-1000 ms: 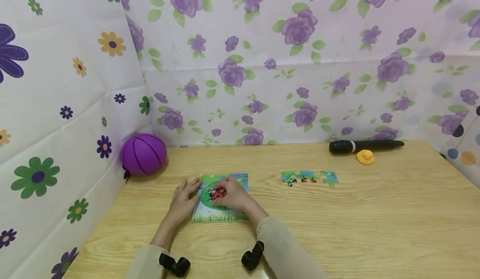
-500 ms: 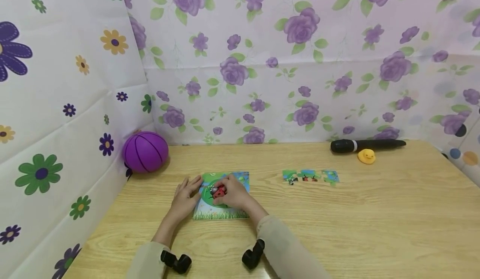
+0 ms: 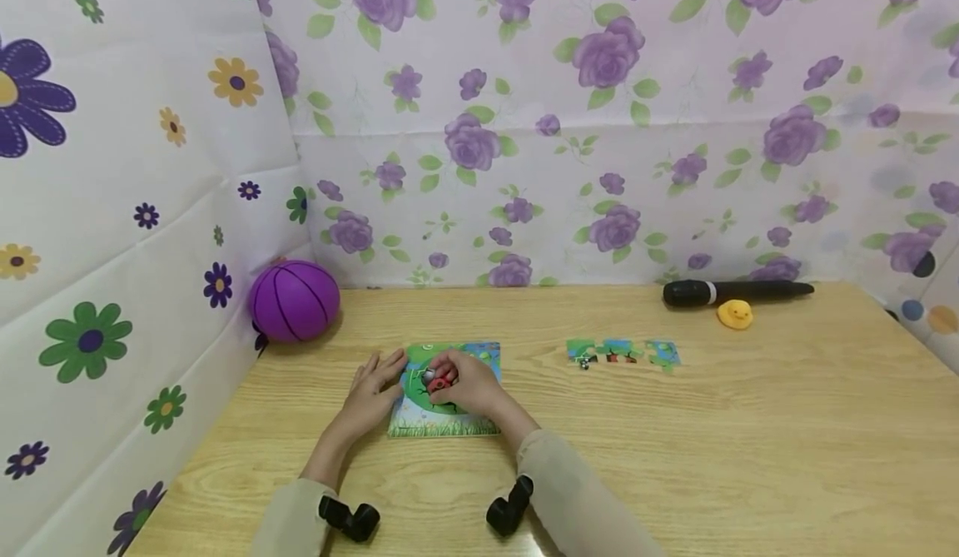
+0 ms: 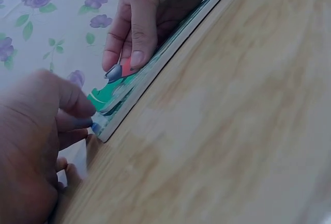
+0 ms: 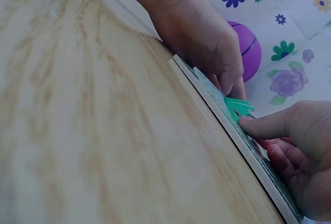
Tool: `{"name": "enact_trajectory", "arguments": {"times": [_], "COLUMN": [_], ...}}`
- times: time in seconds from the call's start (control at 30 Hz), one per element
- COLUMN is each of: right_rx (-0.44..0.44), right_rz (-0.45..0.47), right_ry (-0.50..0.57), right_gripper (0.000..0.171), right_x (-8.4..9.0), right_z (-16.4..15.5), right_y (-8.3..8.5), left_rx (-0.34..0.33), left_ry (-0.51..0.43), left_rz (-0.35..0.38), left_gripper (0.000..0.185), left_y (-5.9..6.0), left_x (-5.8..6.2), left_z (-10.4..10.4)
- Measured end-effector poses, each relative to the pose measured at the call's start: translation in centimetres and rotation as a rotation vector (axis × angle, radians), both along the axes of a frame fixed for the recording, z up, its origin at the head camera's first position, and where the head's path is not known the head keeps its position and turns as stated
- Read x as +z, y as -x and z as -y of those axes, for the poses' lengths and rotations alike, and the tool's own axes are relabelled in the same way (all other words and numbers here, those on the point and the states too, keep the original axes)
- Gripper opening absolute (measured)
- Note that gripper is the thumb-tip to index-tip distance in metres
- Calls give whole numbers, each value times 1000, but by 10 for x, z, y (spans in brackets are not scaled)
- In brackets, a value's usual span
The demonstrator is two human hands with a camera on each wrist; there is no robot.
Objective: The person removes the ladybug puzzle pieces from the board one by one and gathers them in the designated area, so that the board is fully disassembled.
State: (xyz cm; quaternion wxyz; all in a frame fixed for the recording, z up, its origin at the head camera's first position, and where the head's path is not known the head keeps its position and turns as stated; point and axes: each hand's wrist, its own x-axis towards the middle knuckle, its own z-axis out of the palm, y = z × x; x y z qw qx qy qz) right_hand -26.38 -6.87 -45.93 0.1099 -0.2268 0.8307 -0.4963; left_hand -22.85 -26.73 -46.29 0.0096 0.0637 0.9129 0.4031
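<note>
Right hand (image 3: 466, 385) pinching ladybug piece (image 3: 439, 385) over puzzle board (image 3: 419, 427), lower center of frame. Left hand (image 3: 370, 390) relaxed, fingertips at board's left edge, presumably bracing against sliding. Loose pieces (image 3: 618, 349) on worktop (image 3: 712, 440), right of center, probably set aside within reach. Whether ladybug piece is seated: unclear, fingers cover it.

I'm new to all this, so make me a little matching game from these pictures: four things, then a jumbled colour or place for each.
1. Ball
2. Duck
3. Left hand
4. Right hand

A. Pinching a puzzle piece
B. Yellow
C. At the board's left edge
D. Purple

Pairs: 1-D, 2-B, 3-C, 4-A
</note>
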Motion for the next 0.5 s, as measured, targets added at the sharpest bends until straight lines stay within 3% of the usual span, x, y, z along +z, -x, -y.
{"name": "enact_trajectory", "arguments": {"times": [0.2, 0.5], "right_rx": [0, -17], "right_rz": [11, -2], "right_ry": [-9, 48], "right_gripper": [38, 22], "right_x": [-3, -3], "right_z": [1, 2], "right_y": [-2, 2], "left_rx": [-82, -90], "left_ry": [25, 23], "left_rz": [22, 8], "left_gripper": [71, 74], "left_y": [-5, -1], "left_x": [0, 3], "left_z": [6, 8]}}
